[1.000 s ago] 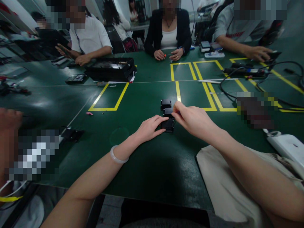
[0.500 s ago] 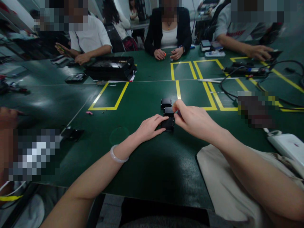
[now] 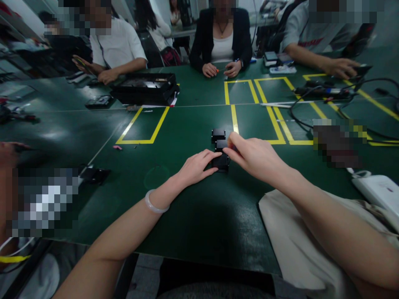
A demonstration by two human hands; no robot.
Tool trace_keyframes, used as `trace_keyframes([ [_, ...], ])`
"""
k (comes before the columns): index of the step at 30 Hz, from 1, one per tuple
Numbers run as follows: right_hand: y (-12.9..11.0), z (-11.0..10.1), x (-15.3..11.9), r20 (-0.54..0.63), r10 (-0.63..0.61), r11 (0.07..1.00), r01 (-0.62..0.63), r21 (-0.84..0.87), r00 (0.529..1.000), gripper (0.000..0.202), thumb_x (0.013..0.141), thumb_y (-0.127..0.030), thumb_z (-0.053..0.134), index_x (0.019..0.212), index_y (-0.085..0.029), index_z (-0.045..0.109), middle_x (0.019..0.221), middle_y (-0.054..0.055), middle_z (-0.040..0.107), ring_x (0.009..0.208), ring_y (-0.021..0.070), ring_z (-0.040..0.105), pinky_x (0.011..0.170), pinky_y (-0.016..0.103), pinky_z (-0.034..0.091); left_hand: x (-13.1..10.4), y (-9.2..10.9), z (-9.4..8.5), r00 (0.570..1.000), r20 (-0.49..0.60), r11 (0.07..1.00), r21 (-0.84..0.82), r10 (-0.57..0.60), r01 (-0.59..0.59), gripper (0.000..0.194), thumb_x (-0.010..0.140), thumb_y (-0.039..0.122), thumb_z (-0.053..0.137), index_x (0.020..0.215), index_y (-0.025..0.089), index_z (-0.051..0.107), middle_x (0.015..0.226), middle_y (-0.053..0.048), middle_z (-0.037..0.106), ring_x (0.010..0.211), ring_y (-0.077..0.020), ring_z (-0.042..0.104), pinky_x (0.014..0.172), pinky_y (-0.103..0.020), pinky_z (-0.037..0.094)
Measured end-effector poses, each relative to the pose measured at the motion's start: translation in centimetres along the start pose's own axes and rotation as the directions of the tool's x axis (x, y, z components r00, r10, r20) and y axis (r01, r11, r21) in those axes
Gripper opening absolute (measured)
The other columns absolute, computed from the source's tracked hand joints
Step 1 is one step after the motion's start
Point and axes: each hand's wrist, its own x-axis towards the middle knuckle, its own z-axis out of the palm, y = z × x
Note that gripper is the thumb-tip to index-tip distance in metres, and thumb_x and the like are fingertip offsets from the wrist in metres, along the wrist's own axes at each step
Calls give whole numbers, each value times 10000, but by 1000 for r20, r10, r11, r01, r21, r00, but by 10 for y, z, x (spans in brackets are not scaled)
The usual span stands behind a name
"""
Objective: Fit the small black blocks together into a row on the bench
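Three small black blocks stand in a rough column on the green table: a far block (image 3: 218,134), a middle block (image 3: 221,145) and a near block (image 3: 220,162). My left hand (image 3: 199,166) grips the near block from the left, its index finger along the far edge and its thumb at the near left corner. My right hand (image 3: 246,153) is curled at the right side of the middle and near blocks, its thumb tip at the edge where they meet. Its other fingertips are bent under and hidden, so what they pinch cannot be made out.
The green table (image 3: 187,224) bears yellow tape outlines. A beige cloth (image 3: 286,236) lies under my right forearm, beside a white device (image 3: 380,195). Black trays (image 3: 146,89) stand at the back left, cables (image 3: 293,112) at the right. Several people sit around.
My right hand has shifted slightly left, and its thumb has moved in to the edge of the near block. My left hand and the blocks look the same.
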Motion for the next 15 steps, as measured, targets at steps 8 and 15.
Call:
trace_keyframes([
  [8,-1,-1,-1,-5,-9,1000,9,16,1000,219,957,-308,351,1072,-181,487,723,20,645,579,160,561,496,252,218,0,1,-1,1000,8,1000,10,0,0,461,918,349,542,1347,243,411,1182,-74,544,1015,-212,584,827,-324,501],
  [15,0,-1,1,19,8,999,-7,-45,1000,264,967,-381,365,1050,-182,518,691,27,642,584,177,571,494,254,197,0,1,0,1000,-1,1000,29,2,-2,452,922,360,532,1340,236,415,1173,-74,547,995,-211,584,800,-318,499],
])
